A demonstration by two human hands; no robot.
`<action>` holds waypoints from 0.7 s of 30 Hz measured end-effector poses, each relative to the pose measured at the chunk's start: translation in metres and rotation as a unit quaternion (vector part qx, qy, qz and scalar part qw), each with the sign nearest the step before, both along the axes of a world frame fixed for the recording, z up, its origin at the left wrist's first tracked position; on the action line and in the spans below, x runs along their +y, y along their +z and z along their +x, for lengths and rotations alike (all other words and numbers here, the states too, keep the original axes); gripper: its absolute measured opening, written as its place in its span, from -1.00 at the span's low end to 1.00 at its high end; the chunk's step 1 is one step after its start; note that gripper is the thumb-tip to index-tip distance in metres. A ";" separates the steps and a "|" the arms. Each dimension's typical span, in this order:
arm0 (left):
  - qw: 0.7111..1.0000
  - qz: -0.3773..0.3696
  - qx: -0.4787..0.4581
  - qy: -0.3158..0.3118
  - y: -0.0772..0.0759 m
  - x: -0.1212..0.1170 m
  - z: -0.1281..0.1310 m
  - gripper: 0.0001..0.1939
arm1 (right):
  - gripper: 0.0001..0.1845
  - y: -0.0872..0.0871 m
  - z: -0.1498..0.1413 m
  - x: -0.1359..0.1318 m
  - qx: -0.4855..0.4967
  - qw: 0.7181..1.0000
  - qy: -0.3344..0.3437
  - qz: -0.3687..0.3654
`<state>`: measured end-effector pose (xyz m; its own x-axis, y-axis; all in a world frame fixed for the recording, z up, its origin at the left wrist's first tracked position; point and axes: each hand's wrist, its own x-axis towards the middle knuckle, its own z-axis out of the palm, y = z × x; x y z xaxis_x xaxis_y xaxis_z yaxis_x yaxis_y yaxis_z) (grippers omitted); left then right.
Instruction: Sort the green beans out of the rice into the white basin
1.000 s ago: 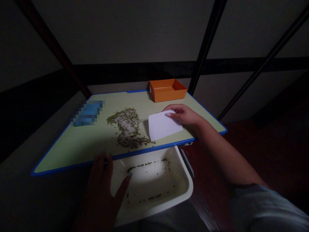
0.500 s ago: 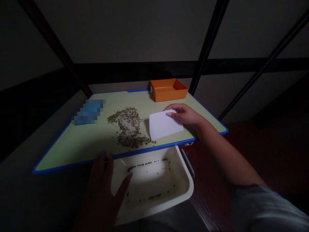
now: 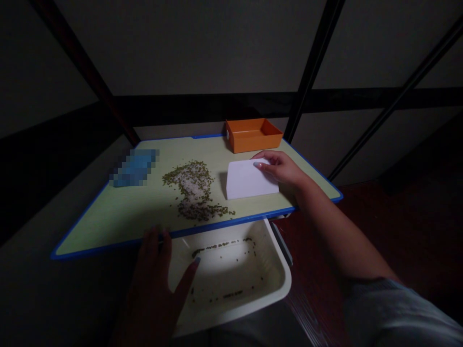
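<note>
Grains (image 3: pixel 193 185) heaped on the pale board (image 3: pixel 112 224). Right of the grains, white card (image 3: pixel 248 180) clamped between thumb and fingers of the right hand (image 3: pixel 282 168). Nearer than the grains, left hand (image 3: pixel 155 282), thumb and fingers apart, by a white tub (image 3: pixel 284 282); contact unclear. Behind and right of the grains, orange tray (image 3: pixel 256 143).

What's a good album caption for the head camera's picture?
The right hand holds a flat white piece beside scattered green and pale grains on a blue-edged tabletop.

Single view from the wearer's head, forward and down, close above the tabletop (image 3: pixel 154 202)
</note>
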<state>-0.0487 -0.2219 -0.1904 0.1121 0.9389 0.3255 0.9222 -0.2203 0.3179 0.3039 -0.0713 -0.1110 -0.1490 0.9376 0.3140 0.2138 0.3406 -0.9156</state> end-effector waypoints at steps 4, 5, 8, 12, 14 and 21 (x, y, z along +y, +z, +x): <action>1.000 0.004 -0.004 0.006 0.001 -0.001 0.003 -0.19 | -0.67 0.000 0.000 -0.001 -0.006 1.000 0.020 -0.021; 1.000 0.006 -0.002 0.005 0.000 -0.001 0.003 -0.18 | -0.67 0.000 0.000 -0.001 -0.005 0.999 0.030 -0.033; 1.000 0.007 0.000 0.003 0.000 -0.001 0.003 -0.18 | -0.68 -0.001 -0.002 -0.001 -0.004 0.997 0.048 -0.054; 1.000 0.008 -0.005 0.010 0.001 -0.001 0.004 -0.17 | -0.68 -0.002 -0.003 -0.001 -0.010 0.997 0.052 -0.057; 1.000 0.004 -0.005 0.009 0.001 -0.001 0.005 -0.16 | -0.68 -0.002 -0.004 -0.002 -0.009 0.997 0.048 -0.054; 1.000 -0.006 -0.008 0.011 0.000 -0.002 0.004 -0.17 | -0.72 -0.002 -0.004 -0.003 -0.021 0.998 0.047 -0.045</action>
